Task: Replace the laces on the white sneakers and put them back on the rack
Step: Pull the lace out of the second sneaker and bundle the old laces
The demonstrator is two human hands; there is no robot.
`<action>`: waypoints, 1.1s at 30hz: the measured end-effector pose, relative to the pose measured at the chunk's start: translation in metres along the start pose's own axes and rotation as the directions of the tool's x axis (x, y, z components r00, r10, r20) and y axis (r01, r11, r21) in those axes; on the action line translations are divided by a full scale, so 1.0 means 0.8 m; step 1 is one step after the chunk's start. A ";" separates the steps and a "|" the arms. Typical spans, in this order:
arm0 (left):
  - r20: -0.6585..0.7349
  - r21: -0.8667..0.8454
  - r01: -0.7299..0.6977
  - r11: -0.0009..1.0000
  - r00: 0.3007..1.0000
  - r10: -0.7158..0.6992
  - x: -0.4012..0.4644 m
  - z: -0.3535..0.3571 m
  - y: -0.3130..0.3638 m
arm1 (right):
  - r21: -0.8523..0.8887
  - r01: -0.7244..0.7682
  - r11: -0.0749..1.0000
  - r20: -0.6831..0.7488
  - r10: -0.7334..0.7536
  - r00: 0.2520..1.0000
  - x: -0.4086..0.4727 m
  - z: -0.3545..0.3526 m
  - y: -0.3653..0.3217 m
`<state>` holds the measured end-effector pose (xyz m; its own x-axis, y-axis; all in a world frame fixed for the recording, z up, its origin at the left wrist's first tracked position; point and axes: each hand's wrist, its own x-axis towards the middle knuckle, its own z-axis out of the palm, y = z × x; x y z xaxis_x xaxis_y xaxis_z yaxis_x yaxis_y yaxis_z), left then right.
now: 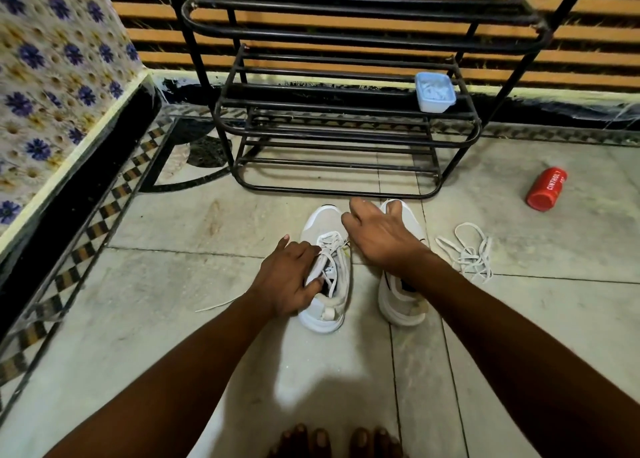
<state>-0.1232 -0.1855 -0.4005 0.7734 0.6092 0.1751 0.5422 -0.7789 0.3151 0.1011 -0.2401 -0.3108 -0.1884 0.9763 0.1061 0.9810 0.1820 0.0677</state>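
Two white sneakers stand side by side on the floor before the black rack (346, 135). My left hand (289, 277) grips the tongue and collar of the left sneaker (329, 305), which has a lace in its eyelets. One end of that lace (214, 307) trails left across the tiles. My right hand (377, 230) hovers over the toe of the right sneaker (398, 305), fingers curled, apparently pinching the lace near the left sneaker's top eyelets. A loose white lace (467, 253) lies tangled to the right of the right sneaker.
A pale blue plastic tub (434, 92) sits on the rack's middle shelf at the right. A red bottle (545, 189) lies on the floor at the right. A patterned wall and black skirting run along the left. My bare toes (332, 440) show at the bottom.
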 end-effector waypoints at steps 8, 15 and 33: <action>0.009 0.005 -0.005 1.000 1.000 0.005 0.001 0.000 0.001 | 0.867 -0.366 0.338 -0.001 0.736 0.677 -0.005 0.008 0.013; 0.022 -0.011 0.002 1.000 1.000 -0.001 0.002 0.001 -0.001 | 0.891 -0.278 0.360 0.050 0.529 0.847 0.007 -0.004 0.009; 0.032 0.007 0.033 0.999 0.999 -0.033 0.003 0.000 0.004 | 0.496 -0.341 0.799 -0.048 0.418 0.907 -0.017 -0.011 0.028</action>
<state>-0.1193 -0.1863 -0.3994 0.7651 0.6296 0.1351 0.5695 -0.7595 0.3144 0.1256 -0.2504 -0.3018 0.2363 0.9562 0.1726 0.8709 -0.1297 -0.4740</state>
